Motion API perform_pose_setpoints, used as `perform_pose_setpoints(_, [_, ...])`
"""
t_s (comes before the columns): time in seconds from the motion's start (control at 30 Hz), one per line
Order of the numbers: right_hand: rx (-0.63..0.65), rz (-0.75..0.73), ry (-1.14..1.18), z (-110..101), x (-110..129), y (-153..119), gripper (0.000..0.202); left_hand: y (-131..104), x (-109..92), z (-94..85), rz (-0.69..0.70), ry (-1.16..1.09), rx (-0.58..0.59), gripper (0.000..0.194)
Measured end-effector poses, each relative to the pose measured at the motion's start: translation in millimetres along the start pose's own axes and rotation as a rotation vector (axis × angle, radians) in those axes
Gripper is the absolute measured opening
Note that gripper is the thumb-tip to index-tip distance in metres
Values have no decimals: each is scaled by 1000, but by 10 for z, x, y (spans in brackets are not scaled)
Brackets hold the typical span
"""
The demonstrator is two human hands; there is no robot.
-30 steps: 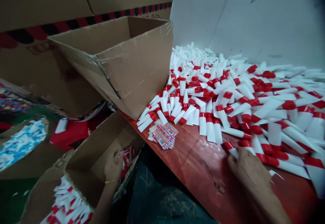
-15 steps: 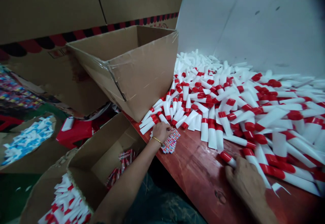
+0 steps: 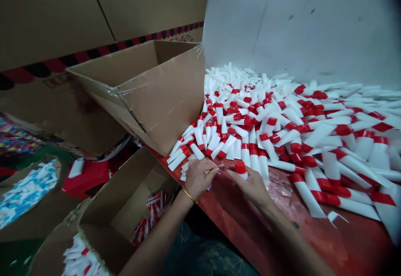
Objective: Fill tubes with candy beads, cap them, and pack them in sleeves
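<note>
My right hand (image 3: pixel 254 187) is closed around a white tube with a red cap (image 3: pixel 241 169), the cap pointing up. Close to its left, my left hand (image 3: pixel 200 176), with a gold bangle at the wrist, pinches a small printed sticker (image 3: pixel 221 168) between thumb and fingers. More printed paper shows partly beneath the left fingers. Both hands are over the front edge of the red table (image 3: pixel 232 209). A large heap of white tubes with red caps (image 3: pixel 269 121) lies just beyond them.
An open cardboard box (image 3: pixel 169 96) stands at the table's left end. Below left, another box (image 3: pixel 103 209) holds red-printed packs (image 3: pixel 152 211). Farther left are blue-and-white pieces (image 3: pixel 29 188) and a red object (image 3: pixel 86 180). A pale wall (image 3: pixel 297 29) rises behind the heap.
My right hand has moved left from the heap's front to beside my left hand, bringing a red-capped tube. My left hand's fingers have risen from the printed sheets with a sticker. The view has shifted slightly.
</note>
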State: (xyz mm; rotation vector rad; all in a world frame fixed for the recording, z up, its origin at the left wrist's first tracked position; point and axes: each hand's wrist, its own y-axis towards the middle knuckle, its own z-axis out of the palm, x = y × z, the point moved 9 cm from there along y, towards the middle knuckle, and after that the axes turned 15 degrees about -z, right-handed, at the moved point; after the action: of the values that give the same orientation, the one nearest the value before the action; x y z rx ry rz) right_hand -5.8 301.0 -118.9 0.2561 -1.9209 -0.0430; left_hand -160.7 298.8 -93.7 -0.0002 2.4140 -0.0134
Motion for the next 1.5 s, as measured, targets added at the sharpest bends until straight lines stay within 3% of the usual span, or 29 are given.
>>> perform_pose_setpoints(0.1, [-58,2,183,215,27,109,32,-117,-63,-53,-23,-23,-26,26])
perform_pose_setpoints(0.17, [-104,36,218,229,13,103,31,-180,57,-57,-162,-59,-39,32])
perform_pose_setpoints(0.2, [-125,48,232,213,14,88,30,-211,154,1,-265,-114,6,38])
perform_pose_setpoints(0.27, [-162,61,267,163,30,50,28,-304,337,277,-505,-342,228,53])
perform_pose_setpoints(0.33, [-170,64,304,128,57,14,26,-411,378,556,-705,-698,422,59])
perform_pose_setpoints(0.37, [-170,64,312,114,68,-4,26,-428,354,630,-763,-880,450,58])
perform_pose_setpoints(0.43, [-169,62,305,82,79,-39,24,-385,299,644,-793,-1160,388,52])
perform_pose_setpoints(0.5, [-186,50,302,37,75,-73,24,-316,259,594,-762,-1299,315,47])
perform_pose_setpoints(0.67, [-193,198,354,54,-94,-204,33,-251,366,471,-752,-1327,81,49])
perform_pose_setpoints(0.8, [-153,248,387,173,-145,-248,29,-283,342,659,-769,-1386,184,54])
perform_pose_setpoints(0.9, [-132,230,256,142,-182,-235,26,-323,454,688,-787,-1155,207,48])
perform_pose_setpoints(1.0, [-108,171,54,24,-205,-200,23,-225,528,310,-582,-575,3,29])
perform_pose_setpoints(1.1, [-77,126,-7,-18,-199,-169,25,-61,367,39,-340,-47,-111,25])
perform_pose_setpoints(1.17, [-66,114,-12,-7,-174,-157,25,70,288,76,-274,172,-72,28])
perform_pose_setpoints(1.27, [-37,114,-16,40,-137,-158,25,249,245,318,-249,347,49,29])
perform_pose_setpoints(1.37, [-7,118,-49,43,-151,-179,25,349,252,517,-243,374,119,20])
perform_pose_setpoints(1.5, [-62,139,-83,-91,-271,-188,31,346,258,512,-206,334,116,20])
